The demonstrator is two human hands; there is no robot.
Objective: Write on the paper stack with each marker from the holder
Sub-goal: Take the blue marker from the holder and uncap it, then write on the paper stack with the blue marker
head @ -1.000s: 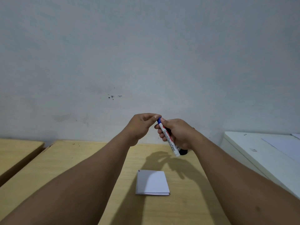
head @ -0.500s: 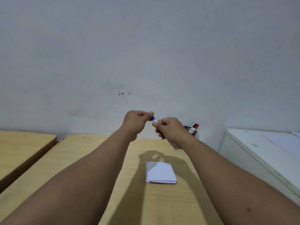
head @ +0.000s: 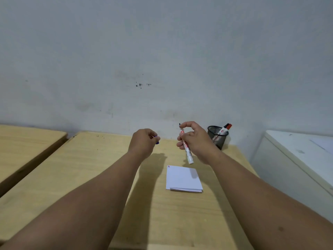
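Note:
My right hand grips a white marker, tip up and uncapped, its rear end pointing down toward the paper stack. My left hand pinches the marker's blue cap and is held apart from the marker. The white paper stack lies on the wooden table, with small red and blue marks at its top left corner. A black mesh holder stands at the back right by the wall and holds a red-capped marker.
A second wooden table stands to the left across a gap. A white cabinet with a sheet on top borders the table on the right. A grey wall rises behind.
My left hand has pulled the blue cap off the marker and moved left. Both hands have dropped lower, and the holder has come into view.

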